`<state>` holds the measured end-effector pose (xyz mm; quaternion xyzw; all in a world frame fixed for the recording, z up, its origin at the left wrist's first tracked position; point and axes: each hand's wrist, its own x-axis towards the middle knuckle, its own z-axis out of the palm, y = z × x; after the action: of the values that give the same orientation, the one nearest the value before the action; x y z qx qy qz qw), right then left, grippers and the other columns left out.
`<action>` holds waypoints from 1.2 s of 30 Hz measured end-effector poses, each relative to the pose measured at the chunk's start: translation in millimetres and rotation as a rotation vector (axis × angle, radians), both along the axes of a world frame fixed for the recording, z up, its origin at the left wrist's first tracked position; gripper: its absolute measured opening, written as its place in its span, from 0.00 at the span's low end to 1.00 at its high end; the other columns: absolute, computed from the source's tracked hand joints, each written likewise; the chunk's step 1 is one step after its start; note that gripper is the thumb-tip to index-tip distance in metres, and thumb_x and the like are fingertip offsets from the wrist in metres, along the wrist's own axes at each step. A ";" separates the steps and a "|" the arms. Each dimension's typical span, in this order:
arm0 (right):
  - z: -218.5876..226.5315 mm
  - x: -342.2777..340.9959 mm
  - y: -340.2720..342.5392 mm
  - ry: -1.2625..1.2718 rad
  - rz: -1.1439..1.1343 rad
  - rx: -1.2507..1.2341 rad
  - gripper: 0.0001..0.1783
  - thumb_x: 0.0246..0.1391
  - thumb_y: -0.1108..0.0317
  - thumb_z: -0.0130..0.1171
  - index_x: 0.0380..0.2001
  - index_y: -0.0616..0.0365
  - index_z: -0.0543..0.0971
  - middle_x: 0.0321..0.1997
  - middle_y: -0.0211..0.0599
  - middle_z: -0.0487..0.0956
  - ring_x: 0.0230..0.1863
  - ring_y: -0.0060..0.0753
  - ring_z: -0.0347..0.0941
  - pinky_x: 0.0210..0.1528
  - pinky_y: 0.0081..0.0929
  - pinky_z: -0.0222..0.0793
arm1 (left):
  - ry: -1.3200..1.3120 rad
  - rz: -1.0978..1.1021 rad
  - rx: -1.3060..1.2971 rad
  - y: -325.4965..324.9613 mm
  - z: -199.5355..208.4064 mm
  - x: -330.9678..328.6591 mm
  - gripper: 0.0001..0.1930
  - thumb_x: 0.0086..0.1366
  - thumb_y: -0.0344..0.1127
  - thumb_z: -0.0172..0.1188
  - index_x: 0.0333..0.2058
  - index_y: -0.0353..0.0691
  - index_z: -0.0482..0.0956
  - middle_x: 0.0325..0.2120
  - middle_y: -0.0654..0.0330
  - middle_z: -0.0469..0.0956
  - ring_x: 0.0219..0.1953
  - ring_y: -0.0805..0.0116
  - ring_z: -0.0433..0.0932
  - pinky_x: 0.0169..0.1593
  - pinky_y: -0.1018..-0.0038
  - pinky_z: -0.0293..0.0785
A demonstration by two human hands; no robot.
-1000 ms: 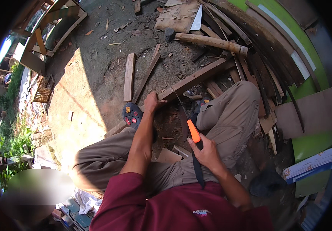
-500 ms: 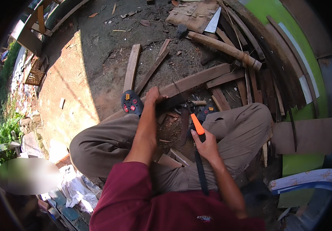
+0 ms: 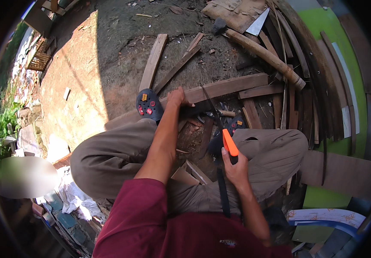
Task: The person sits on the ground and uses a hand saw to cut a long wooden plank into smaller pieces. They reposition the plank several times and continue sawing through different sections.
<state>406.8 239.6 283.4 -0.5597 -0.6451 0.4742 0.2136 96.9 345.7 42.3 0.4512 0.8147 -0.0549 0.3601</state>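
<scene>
I sit with my knees apart over a long wooden plank (image 3: 237,84), which lies slantwise across the ground in front of me. My left hand (image 3: 178,98) grips the plank near my left shoe, its thumb pointing right. In my right hand (image 3: 235,167) is a handsaw (image 3: 231,144) with an orange and black handle, held by the grip. The thin dark blade runs forward and crosses the plank to the right of my left hand. Whether its teeth have cut into the wood cannot be made out. A dark clog (image 3: 147,105) with small badges covers my left foot.
A wooden-handled hammer (image 3: 262,53) lies beyond the plank at the right. Loose boards (image 3: 153,60) lie ahead, with more timber (image 3: 308,112) stacked to the right. Green sheet material (image 3: 353,56) stands behind that stack. A wicker basket (image 3: 38,60) sits far left.
The saw and my right hand have drawn back slightly toward me and turned a little. My left hand keeps its place on the plank. My view has shifted slightly.
</scene>
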 end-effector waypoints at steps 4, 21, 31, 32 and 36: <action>-13.4 -19.5 25.9 -0.041 0.008 0.062 0.17 0.64 0.59 0.62 0.35 0.66 0.81 0.24 0.55 0.79 0.30 0.56 0.81 0.34 0.42 0.71 | -0.006 -0.054 -0.041 3.6 10.6 1.2 0.55 0.34 0.67 0.82 0.57 0.37 0.76 0.56 0.48 0.79 0.62 0.49 0.75 0.67 0.55 0.65; 63.2 7.0 7.5 -0.067 0.095 -0.327 0.15 0.63 0.61 0.63 0.33 0.65 0.80 0.21 0.43 0.77 0.24 0.29 0.74 0.31 0.34 0.69 | -0.024 -0.025 -0.057 -3.1 12.1 12.6 0.52 0.37 0.67 0.80 0.57 0.38 0.76 0.56 0.49 0.79 0.61 0.51 0.76 0.65 0.57 0.66; 76.6 103.1 -11.8 0.145 -0.235 -0.088 0.15 0.66 0.60 0.62 0.35 0.63 0.77 0.23 0.29 0.75 0.25 0.18 0.69 0.30 0.24 0.65 | 0.029 -0.136 0.197 -34.7 0.9 6.5 0.53 0.52 0.60 0.74 0.68 0.32 0.63 0.66 0.42 0.67 0.68 0.47 0.67 0.69 0.57 0.65; 68.9 111.5 -16.4 0.244 -0.283 -0.059 0.14 0.68 0.61 0.61 0.31 0.58 0.73 0.20 0.22 0.69 0.19 0.15 0.63 0.23 0.20 0.59 | 0.006 -0.147 0.198 -34.1 13.2 9.2 0.53 0.53 0.60 0.74 0.69 0.32 0.61 0.66 0.41 0.67 0.69 0.47 0.66 0.70 0.58 0.64; 69.6 137.4 -22.5 0.585 -0.354 0.090 0.18 0.70 0.55 0.57 0.34 0.57 0.69 0.22 0.25 0.66 0.20 0.17 0.62 0.23 0.20 0.61 | -0.207 -0.259 -0.016 -2.3 81.8 -4.4 0.44 0.60 0.62 0.68 0.62 0.30 0.72 0.59 0.40 0.76 0.62 0.48 0.75 0.65 0.60 0.70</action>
<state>544.2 217.2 352.9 -0.4932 -0.4699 0.5411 0.4931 92.5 343.3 124.1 0.5530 0.7078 -0.0605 0.4354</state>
